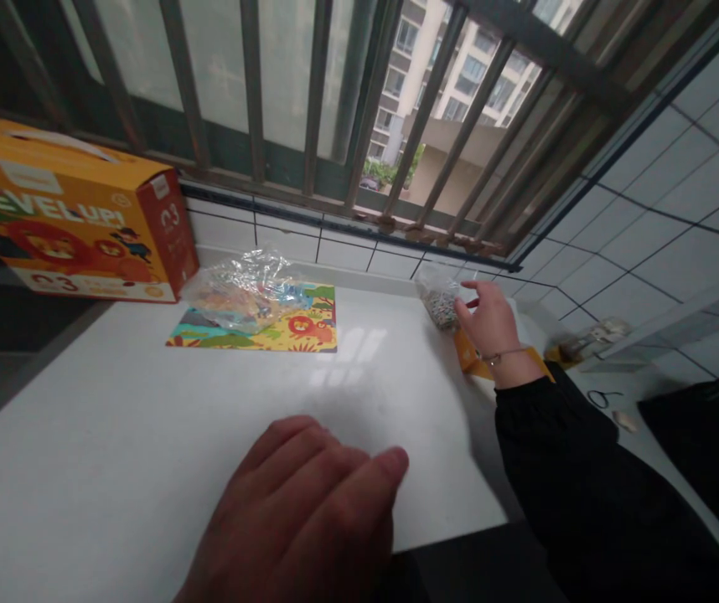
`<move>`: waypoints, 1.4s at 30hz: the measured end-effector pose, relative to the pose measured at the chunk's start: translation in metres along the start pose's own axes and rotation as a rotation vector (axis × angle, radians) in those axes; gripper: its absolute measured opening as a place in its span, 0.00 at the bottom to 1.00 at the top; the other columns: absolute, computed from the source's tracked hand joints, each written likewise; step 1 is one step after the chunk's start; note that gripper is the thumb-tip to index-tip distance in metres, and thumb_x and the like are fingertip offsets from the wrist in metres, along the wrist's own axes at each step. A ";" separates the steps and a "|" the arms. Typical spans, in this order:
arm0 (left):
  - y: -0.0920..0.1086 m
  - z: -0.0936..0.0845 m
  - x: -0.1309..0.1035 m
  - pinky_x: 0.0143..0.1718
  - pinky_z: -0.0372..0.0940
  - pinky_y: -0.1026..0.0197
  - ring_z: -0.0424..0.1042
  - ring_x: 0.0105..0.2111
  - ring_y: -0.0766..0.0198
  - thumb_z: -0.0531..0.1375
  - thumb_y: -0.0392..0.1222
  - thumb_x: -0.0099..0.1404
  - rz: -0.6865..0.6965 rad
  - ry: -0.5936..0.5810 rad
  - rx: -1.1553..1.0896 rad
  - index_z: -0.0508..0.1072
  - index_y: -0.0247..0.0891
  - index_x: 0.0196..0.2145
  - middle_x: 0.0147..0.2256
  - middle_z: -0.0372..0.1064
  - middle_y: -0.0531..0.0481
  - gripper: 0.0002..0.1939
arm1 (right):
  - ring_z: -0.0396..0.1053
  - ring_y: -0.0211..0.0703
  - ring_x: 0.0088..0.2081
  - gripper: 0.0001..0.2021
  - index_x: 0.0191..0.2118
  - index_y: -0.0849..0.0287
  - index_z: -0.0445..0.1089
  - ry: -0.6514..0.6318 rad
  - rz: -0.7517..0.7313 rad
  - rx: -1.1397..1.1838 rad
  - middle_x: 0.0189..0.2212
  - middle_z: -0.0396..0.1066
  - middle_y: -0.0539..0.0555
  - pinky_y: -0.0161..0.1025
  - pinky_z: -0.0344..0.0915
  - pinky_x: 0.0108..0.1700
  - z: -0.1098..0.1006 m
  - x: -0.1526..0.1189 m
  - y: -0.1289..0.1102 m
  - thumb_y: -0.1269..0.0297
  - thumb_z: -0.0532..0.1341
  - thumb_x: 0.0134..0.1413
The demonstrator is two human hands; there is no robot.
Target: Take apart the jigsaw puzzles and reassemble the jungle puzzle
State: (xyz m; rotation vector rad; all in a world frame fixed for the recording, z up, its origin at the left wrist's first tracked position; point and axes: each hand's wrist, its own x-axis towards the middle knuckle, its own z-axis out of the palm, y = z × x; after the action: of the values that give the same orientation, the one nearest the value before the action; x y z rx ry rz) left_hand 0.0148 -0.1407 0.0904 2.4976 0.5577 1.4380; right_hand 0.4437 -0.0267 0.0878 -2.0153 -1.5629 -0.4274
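Note:
My left hand (309, 511) is close to the camera above the white counter (146, 419), its fingers curled; whatever they may hold is hidden. Farther off at the right, my right hand (490, 322) reaches out with thumb and fingers apart, beside a clear plastic bag (440, 303) of small grey pieces. Whether the fingertips touch the bag is hard to tell. Partly under my right wrist lies an orange box (469, 356). A colourful lion picture board (309, 325) lies flat at the back left, with a crumpled clear bag (246, 293) on it.
A large orange carton (64, 218) with a handle stands at the back left. Behind the counter are a tiled wall (347, 249) and a barred window. To the right lie a black cable loop (599, 399) and dark cloth (711, 452).

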 end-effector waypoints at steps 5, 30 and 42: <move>-0.048 0.044 0.010 0.36 0.69 0.56 0.74 0.31 0.60 0.59 0.31 0.75 -0.054 0.013 0.088 0.75 0.41 0.47 0.31 0.75 0.51 0.08 | 0.74 0.67 0.61 0.29 0.66 0.68 0.71 -0.262 0.001 -0.238 0.61 0.74 0.74 0.58 0.69 0.63 0.003 0.057 0.023 0.63 0.68 0.62; -0.082 0.066 -0.008 0.32 0.64 0.58 0.74 0.26 0.60 0.58 0.36 0.74 -0.267 -0.211 0.118 0.77 0.41 0.43 0.29 0.77 0.52 0.07 | 0.82 0.53 0.35 0.16 0.50 0.55 0.81 -0.550 -0.138 -0.553 0.47 0.84 0.64 0.45 0.74 0.36 -0.097 -0.141 0.015 0.71 0.56 0.70; -0.088 0.071 -0.009 0.32 0.68 0.59 0.76 0.28 0.59 0.56 0.37 0.74 -0.302 -0.287 0.101 0.77 0.41 0.40 0.30 0.78 0.51 0.08 | 0.67 0.62 0.71 0.27 0.69 0.60 0.72 -0.419 -0.113 0.142 0.65 0.75 0.68 0.66 0.59 0.76 -0.013 -0.163 -0.022 0.71 0.56 0.67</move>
State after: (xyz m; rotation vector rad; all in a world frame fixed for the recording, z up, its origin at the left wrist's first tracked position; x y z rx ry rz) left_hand 0.0528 -0.0642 0.0156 2.4977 0.9185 0.9455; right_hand 0.3793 -0.1588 0.0123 -1.9982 -1.9005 0.0740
